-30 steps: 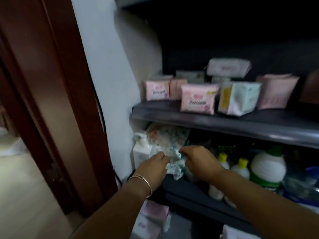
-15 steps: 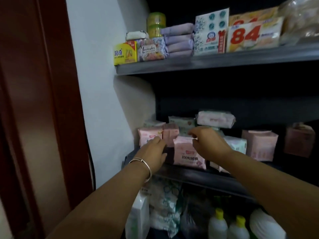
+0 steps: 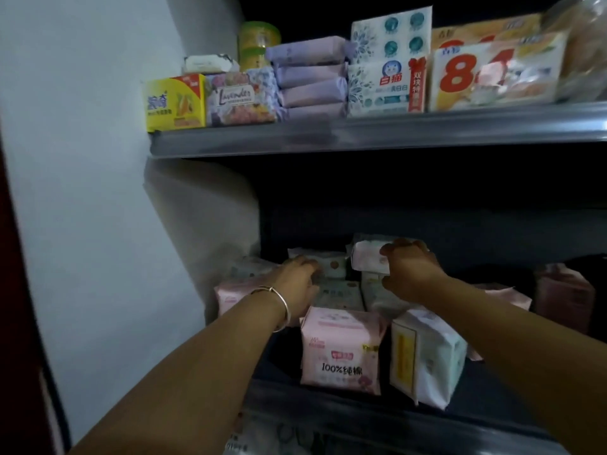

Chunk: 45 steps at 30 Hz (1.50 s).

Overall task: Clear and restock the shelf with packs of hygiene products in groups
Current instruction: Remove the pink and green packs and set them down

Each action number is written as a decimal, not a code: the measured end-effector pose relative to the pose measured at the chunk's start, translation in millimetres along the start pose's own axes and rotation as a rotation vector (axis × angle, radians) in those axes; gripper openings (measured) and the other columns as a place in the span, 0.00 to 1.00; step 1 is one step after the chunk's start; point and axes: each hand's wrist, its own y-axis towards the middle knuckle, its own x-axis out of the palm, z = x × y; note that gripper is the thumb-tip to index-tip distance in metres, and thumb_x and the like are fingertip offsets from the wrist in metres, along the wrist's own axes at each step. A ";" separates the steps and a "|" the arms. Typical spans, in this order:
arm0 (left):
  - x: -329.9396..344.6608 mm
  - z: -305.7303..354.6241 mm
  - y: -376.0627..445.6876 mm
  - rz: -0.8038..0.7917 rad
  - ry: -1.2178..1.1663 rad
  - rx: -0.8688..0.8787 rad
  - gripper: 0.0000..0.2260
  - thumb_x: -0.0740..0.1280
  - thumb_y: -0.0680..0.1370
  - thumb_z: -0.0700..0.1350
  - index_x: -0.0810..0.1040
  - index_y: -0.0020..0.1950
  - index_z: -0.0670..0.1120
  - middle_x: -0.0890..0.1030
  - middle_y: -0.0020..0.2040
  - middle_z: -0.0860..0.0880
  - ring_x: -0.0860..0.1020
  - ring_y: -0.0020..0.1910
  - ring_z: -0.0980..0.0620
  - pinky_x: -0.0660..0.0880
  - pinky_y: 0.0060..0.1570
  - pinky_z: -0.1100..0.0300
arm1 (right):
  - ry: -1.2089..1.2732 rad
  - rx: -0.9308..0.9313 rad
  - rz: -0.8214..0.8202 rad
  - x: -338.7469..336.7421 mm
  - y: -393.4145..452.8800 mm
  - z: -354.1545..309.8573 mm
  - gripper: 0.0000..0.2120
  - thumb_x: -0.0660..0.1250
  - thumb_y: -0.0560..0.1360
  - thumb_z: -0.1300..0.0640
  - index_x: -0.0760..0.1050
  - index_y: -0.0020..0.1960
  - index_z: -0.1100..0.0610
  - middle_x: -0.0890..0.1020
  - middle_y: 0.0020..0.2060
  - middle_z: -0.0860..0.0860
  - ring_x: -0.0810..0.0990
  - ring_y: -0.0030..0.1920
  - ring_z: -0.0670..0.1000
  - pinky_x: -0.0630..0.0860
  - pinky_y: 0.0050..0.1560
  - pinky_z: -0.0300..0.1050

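Right grip [image 3: 409,269] around pale pack [image 3: 366,261]

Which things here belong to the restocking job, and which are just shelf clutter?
In play:
right hand gripping a pale pink pack
left hand among the back-row packs
front pink pack
white pack

Just sitting there, upper shelf:
yellow box
Lavender pack
purple packs

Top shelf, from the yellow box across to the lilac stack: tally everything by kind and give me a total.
Yellow box: 1
Lavender pack: 1
White pack: 1
Green canister: 1
Lilac packs: 4
Total: 8
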 end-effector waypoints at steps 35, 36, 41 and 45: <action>32.1 15.1 76.3 -0.499 0.191 -0.056 0.27 0.64 0.76 0.59 0.66 0.71 0.48 0.72 0.67 0.47 0.72 0.62 0.47 0.69 0.61 0.56 | 0.031 -0.073 0.180 7.0 49.3 34.7 0.28 0.69 0.70 0.50 0.67 0.65 0.60 0.74 0.60 0.56 0.66 0.64 0.58 0.72 0.56 0.47; 32.1 17.2 74.5 -0.509 0.213 -0.074 0.27 0.64 0.75 0.59 0.67 0.70 0.48 0.72 0.65 0.47 0.73 0.61 0.47 0.70 0.59 0.56 | 0.086 -0.055 0.187 3.4 47.0 35.2 0.28 0.70 0.69 0.49 0.68 0.64 0.60 0.74 0.59 0.56 0.67 0.64 0.58 0.72 0.55 0.46; 31.9 32.2 70.6 -0.549 0.251 -0.154 0.25 0.63 0.75 0.61 0.71 0.65 0.46 0.75 0.60 0.47 0.75 0.57 0.46 0.73 0.59 0.53 | 0.241 0.054 0.109 -2.6 37.6 32.8 0.21 0.67 0.71 0.46 0.74 0.56 0.60 0.78 0.52 0.56 0.76 0.57 0.58 0.73 0.48 0.44; 28.1 40.2 70.4 -0.676 0.298 -0.262 0.29 0.58 0.77 0.64 0.69 0.70 0.47 0.73 0.64 0.46 0.72 0.61 0.46 0.70 0.62 0.52 | 0.203 0.104 0.047 9.4 35.3 34.5 0.28 0.65 0.71 0.40 0.71 0.63 0.59 0.76 0.59 0.57 0.75 0.59 0.59 0.75 0.57 0.49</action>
